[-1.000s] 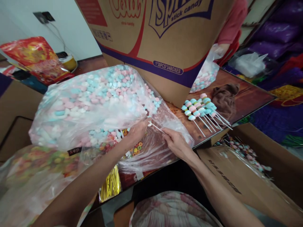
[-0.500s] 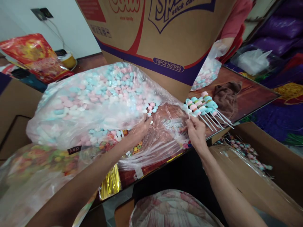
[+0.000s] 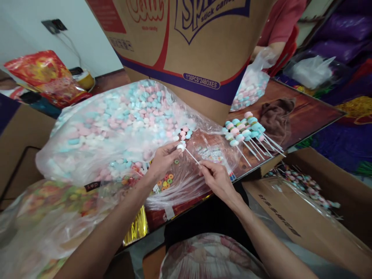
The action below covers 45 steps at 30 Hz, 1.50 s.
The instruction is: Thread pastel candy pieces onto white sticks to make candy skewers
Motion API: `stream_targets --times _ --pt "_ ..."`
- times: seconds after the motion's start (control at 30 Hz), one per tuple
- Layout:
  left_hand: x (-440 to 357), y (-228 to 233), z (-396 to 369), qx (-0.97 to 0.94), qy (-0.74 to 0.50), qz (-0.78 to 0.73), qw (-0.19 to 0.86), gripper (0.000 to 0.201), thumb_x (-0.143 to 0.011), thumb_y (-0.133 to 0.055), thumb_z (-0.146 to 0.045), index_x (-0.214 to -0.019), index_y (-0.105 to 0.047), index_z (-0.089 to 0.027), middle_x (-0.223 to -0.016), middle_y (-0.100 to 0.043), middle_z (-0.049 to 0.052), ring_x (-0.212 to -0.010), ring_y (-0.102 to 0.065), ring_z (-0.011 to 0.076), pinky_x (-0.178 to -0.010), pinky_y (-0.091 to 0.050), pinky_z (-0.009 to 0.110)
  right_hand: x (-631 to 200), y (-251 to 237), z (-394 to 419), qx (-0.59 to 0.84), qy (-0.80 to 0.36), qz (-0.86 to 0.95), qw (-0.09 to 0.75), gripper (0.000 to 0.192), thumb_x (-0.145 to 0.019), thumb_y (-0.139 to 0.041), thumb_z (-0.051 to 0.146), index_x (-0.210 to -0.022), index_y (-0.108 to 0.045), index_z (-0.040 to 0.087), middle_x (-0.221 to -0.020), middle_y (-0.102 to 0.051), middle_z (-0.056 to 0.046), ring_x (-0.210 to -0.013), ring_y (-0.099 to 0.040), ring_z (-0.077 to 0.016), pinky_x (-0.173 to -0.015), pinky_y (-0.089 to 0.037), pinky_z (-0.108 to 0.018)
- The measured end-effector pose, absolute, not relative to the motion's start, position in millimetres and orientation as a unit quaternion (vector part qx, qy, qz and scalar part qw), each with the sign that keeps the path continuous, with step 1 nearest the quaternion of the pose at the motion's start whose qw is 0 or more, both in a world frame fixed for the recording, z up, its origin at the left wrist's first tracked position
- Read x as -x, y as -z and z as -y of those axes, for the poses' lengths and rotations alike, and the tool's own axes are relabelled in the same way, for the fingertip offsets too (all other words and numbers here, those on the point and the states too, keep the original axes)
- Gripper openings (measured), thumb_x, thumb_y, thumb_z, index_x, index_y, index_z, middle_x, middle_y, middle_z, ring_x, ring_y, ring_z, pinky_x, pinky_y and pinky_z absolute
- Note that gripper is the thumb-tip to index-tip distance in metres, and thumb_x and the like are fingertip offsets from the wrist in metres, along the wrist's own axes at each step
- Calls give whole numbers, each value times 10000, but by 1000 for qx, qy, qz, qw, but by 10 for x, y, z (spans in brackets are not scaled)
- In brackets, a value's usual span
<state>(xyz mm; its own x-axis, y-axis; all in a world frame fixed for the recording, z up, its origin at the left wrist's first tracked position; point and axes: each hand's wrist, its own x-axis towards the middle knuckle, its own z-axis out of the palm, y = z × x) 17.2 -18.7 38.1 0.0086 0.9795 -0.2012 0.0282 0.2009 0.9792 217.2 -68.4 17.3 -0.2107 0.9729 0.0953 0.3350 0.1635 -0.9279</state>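
Between the fingertips of my left hand (image 3: 166, 158) is a pale marshmallow (image 3: 181, 146). My right hand (image 3: 216, 179) pinches the lower end of a thin white stick (image 3: 192, 155), whose other end meets that marshmallow. Right beside my left fingers, a few pink, white and blue marshmallows (image 3: 185, 133) lie at the mouth of a large clear bag (image 3: 116, 116) full of them. Colourful ring candies (image 3: 166, 181) lie below my left wrist. To the right of my hands rests a pile of marshmallow skewers (image 3: 247, 130), sticks pointing towards the table edge.
A tall cardboard box (image 3: 186, 50) stands behind the bag. Past it, a person's sleeve (image 3: 286, 23) shows near a smaller marshmallow bag (image 3: 251, 87). A brown cloth (image 3: 276, 116) lies at right; an open carton (image 3: 279, 209) with finished-looking sticks sits below the table edge. Gold ties (image 3: 136, 226) hang at front.
My right hand has come left from the skewer pile, bringing a bare stick to the marshmallow in my left hand. Another skewer now lies on the pile's near side.
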Motion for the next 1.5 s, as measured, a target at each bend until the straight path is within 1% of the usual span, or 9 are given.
stream_targets --times 0.1,0.2,0.37,0.63,0.73,0.87,1.1,1.33,1.5 --pt "-202 -387 267 -408 -474 -533 569 483 -677 -833 -404 -1097 -763 -174 -913 -736 52 -705 -592 121 -626 -465 234 -2145 -165 706 484 -432 656 386 240 -953 -505 263 -924 -732 187 -603 -569 22 -611 -545 -149 -621 -428 -251" --pt "-257 -330 296 -401 -516 -524 546 427 -682 -825 -361 -1063 -769 -176 -987 -754 60 -773 -625 132 -676 -483 234 -2127 -200 729 481 -446 649 384 319 -952 -499 273 -1137 -749 204 -566 -560 21 -615 -575 -177 -618 -452 -270" --pt "-352 -215 328 -434 -537 -529 493 395 -698 -776 -318 -1058 -753 -158 -1044 -759 76 -920 -668 176 -821 -511 281 -2098 -197 739 493 -448 638 386 359 -964 -471 276 -1178 -753 218 -631 -631 -5 -663 -623 -189 -631 -477 -277" --pt "-362 48 400 -511 -501 -577 393 320 -802 -670 -262 -1101 -726 -161 -1100 -755 86 -1024 -690 214 -955 -512 350 -2097 -130 703 493 -422 677 347 305 -952 -480 249 -1054 -766 230 -847 -738 -26 -700 -624 -177 -694 -479 -283" --pt "-396 51 460 -575 -460 -606 301 271 -849 -611 -210 -1092 -729 -179 -1050 -753 62 -985 -680 202 -913 -516 334 -2072 -136 711 508 -408 681 335 292 -934 -476 233 -961 -765 216 -802 -721 -30 -717 -625 -186 -718 -477 -292" --pt "-466 -14 537 -623 -423 -624 208 269 -871 -577 -155 -1086 -735 -190 -958 -718 52 -845 -644 172 -812 -508 295 -2011 -124 757 525 -419 652 351 277 -909 -477 251 -855 -745 207 -621 -621 -15 -617 -578 -186 -597 -445 -278" --pt "-570 -61 628 -644 -397 -611 233 299 -885 -558 -113 -1117 -726 -199 -987 -689 64 -883 -638 186 -820 -514 305 -1974 -56 794 529 -433 602 411 268 -909 -509 382 -866 -707 206 -541 -522 2 -550 -513 -184 -527 -394 -277" --pt "-645 -115 769 -665 -401 -554 300 374 -936 -487 -135 -1238 -691 -219 -1107 -709 75 -996 -663 193 -896 -518 320 -2027 -26 684 549 -433 593 400 297 -922 -497 383 -673 -500 221 -554 -462 31 -552 -423 -146 -541 -347 -258" --pt "-200 -131 667 -657 -360 -638 177 299 -939 -483 -178 -1069 -751 -207 -966 -705 71 -906 -639 207 -868 -502 337 -2080 -14 709 542 -418 636 357 292 -953 -487 373 -717 -552 214 -556 -456 36 -559 -426 -145 -553 -335 -255"
